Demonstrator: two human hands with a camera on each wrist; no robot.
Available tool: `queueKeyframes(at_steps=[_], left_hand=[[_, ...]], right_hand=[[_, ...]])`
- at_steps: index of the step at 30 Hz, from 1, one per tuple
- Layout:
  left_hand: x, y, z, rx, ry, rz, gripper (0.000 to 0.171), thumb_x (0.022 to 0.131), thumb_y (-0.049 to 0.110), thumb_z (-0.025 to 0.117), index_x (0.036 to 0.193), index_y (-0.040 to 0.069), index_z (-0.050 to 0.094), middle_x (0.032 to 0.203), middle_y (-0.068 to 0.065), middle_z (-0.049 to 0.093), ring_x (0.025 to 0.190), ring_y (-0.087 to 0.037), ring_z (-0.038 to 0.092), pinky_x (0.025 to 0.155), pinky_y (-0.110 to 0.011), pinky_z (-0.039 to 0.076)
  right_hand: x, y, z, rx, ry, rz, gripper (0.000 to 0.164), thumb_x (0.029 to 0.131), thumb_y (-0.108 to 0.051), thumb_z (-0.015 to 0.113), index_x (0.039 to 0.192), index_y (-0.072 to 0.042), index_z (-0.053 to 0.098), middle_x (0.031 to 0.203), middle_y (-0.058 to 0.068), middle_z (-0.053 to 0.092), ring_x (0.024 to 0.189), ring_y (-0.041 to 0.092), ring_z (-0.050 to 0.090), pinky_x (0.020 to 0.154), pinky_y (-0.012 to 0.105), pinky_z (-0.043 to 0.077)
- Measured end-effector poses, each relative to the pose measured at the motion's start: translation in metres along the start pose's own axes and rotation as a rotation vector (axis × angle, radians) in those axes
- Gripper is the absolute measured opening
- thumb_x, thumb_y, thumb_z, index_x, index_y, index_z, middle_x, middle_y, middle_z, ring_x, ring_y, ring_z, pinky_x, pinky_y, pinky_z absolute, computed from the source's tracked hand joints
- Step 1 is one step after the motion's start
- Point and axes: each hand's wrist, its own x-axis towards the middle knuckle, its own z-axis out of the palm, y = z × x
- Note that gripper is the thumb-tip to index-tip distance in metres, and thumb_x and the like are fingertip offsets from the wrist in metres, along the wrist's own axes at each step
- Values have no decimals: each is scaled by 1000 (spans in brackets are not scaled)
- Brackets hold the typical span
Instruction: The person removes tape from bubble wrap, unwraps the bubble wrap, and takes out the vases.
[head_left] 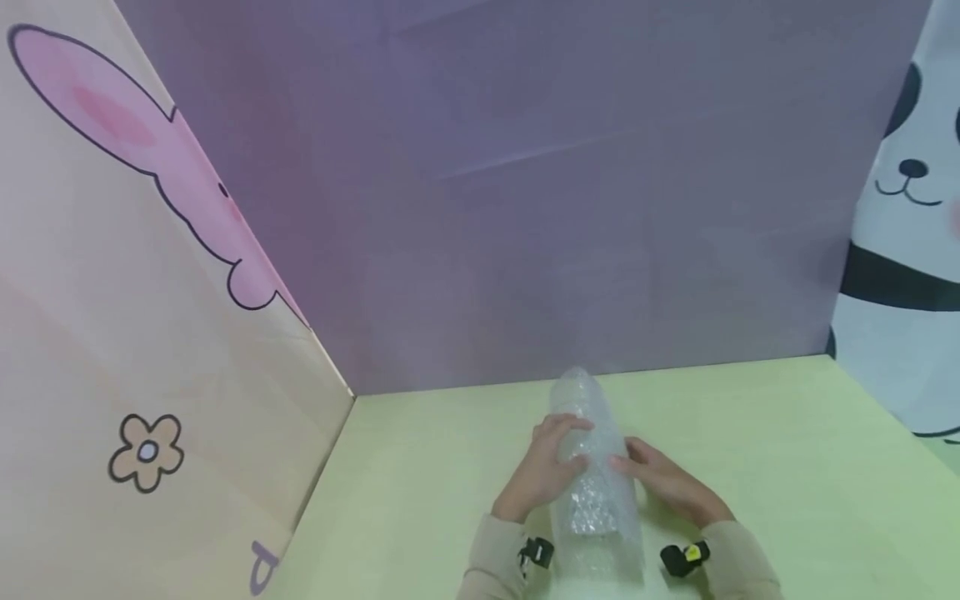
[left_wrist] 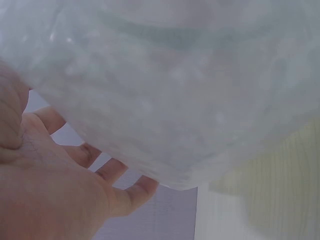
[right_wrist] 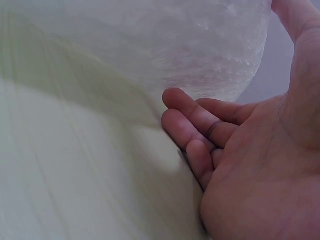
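Note:
A long roll of clear bubble wrap (head_left: 592, 492) lies on the pale green table, its far end close to the purple back panel. From the left side my left hand (head_left: 546, 471) grips it, thumb and fingers spread over its top and flank. On the opposite side my right hand (head_left: 671, 483) holds the edge with its thumb on the wrap. In the right wrist view the fingers (right_wrist: 192, 117) curl low beside the wrap, near the table. Whatever is inside the wrap is too blurred to tell. The left wrist view shows the wrap (left_wrist: 175, 100) resting against the fingertips.
The light green table (head_left: 420, 483) stretches to both sides of the roll. A purple panel (head_left: 510, 208) stands behind it. At the left is a wall (head_left: 75, 350) with a pink rabbit and a flower, at the right a panda-printed wall (head_left: 900, 350). Both wrists carry small black devices (head_left: 682, 560).

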Motion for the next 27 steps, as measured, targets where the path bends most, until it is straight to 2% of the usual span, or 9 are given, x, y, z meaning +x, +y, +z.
queueKeyframes(at_steps=[7, 13, 17, 27], left_hand=[[3, 0, -1, -5, 3, 6, 41, 99, 21, 64, 138, 32, 58, 157, -1, 44, 146, -28, 40, 113, -63, 44], [2, 0, -1, -10, 12, -26, 36, 97, 22, 66, 133, 25, 61, 156, -1, 45, 146, -27, 41, 117, -60, 41], [1, 0, -1, -17, 14, -24, 32, 97, 21, 66, 129, 22, 63, 156, -2, 45, 146, -28, 40, 117, -61, 40], [0, -1, 0, -10, -3, -32, 32, 98, 27, 64, 130, 24, 64, 157, 0, 44, 147, -29, 38, 114, -65, 41]], right_hand=[[2, -2, -1, -13, 12, 15, 82, 104, -43, 53, 160, 3, 15, 167, 32, 8, 153, 56, 1, 114, 80, 0], [3, 0, -1, -9, -4, 7, 80, 105, -41, 52, 161, 2, 14, 167, 32, 10, 153, 56, 3, 113, 80, 1], [3, 0, -1, -2, -10, -12, 79, 105, -41, 52, 161, 1, 15, 167, 31, 11, 153, 56, 4, 113, 80, 0], [2, 3, 0, -3, 3, -10, 78, 105, -41, 52, 161, 2, 16, 167, 31, 12, 153, 55, 4, 114, 80, 1]])
